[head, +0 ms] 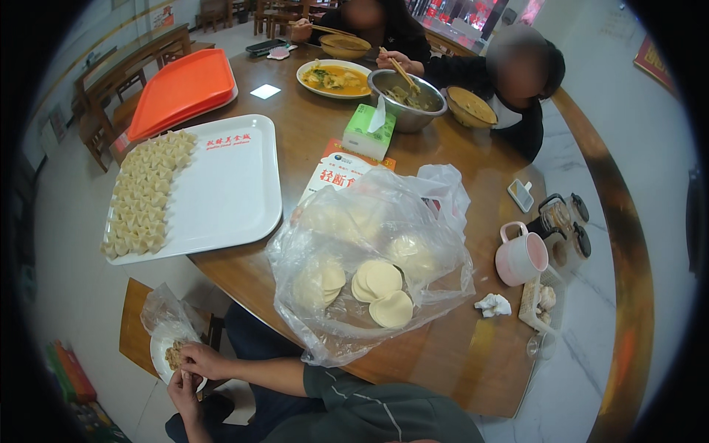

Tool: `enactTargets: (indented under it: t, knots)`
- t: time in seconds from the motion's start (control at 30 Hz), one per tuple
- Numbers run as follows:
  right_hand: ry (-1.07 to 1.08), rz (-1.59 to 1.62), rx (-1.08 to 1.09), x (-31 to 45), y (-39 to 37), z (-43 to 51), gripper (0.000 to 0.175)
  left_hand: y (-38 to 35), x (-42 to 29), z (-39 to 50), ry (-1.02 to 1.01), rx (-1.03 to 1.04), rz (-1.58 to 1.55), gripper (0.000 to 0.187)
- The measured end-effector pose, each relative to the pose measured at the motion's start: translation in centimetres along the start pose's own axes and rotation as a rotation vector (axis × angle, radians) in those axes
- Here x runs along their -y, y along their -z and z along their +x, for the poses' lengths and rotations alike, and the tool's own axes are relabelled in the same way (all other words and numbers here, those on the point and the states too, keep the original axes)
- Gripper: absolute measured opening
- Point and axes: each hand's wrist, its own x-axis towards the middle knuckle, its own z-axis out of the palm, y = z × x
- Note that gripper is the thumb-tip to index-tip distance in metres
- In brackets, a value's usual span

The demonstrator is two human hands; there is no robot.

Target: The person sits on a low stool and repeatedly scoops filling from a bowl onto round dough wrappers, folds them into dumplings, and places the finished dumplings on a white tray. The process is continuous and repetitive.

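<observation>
My right hand (206, 360) and my left hand (185, 389) meet at the fingertips over the near edge of a white bowl (160, 354) of minced filling (174, 354). A small pale bit of what looks like a dough wrapper is pinched between them, mostly hidden by the fingers. The bowl stands on a wooden stool (135, 326), a clear plastic bag (166, 310) beside it. On the table, round dough wrappers (382, 282) lie in stacks on and under a large clear plastic bag (354, 221). Folded dumplings (141, 194) fill the left side of a white tray (232, 183).
Orange trays (185, 91) are stacked behind the white one. Two people sit across the table (443, 354), eating near a steel bowl (407, 113), a plate of food (332, 78) and a tissue pack (368, 135). A pink mug (520, 257), jars and a garlic basket (540, 310) stand right.
</observation>
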Motion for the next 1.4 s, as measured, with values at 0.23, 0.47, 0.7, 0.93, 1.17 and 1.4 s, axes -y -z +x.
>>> enactTargets:
  t: [0.23, 0.47, 0.7, 0.93, 1.17, 1.4]
  knots:
    - [0.015, -0.014, -0.047, -0.1, -0.4, -0.2, 0.021, -1.0, 1.0, 0.2, -0.038, -0.232, -0.063, 0.033]
    - [-0.004, 0.017, -0.083, 1.0, -0.4, -0.4, 0.021, -0.8, 0.3, 1.1, -0.113, -0.270, 0.048, 0.033]
    - [-0.094, 0.147, -0.128, 1.1, -0.8, -0.5, 0.019, -2.6, 0.3, 0.5, -0.175, -0.407, -0.053, 0.039]
    - [-0.339, 0.267, -0.090, 1.3, -0.7, -0.8, 0.013, -3.3, -1.2, -0.6, -0.027, -0.426, 0.019, 0.037]
    - [-0.304, 0.400, 0.026, 3.1, 1.0, -1.3, 0.008, -4.4, -3.0, -1.4, -0.055, -0.110, -0.034, 0.038]
    - [-0.557, 0.643, 0.228, 5.3, 1.4, -0.5, 0.035, -5.6, -2.5, -2.4, -0.183, -0.048, -0.232, 0.054]
